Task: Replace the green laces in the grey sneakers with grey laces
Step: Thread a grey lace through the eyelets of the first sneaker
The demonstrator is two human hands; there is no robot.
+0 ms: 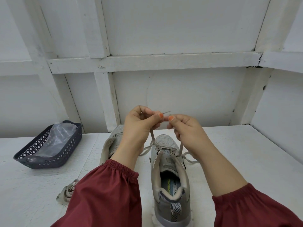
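Two grey sneakers stand on the white table, heels toward me. The right sneaker [170, 169] is in full view, with a grey lace [180, 149] threaded through its front eyelets only. My left hand [139, 123] pinches one lace end and my right hand [185, 128] pinches the other, both raised above the toe with the tips held close together. The left sneaker [113, 141] is mostly hidden behind my left forearm. A bundle of pale laces [68, 190] lies at the lower left beside my sleeve.
A dark perforated plastic basket [65, 154] with a clear plastic bag [57, 138] in it sits at the left of the table. A white panelled wall [164, 89] rises right behind the sneakers. Bare tabletop [246, 153] extends to the right.
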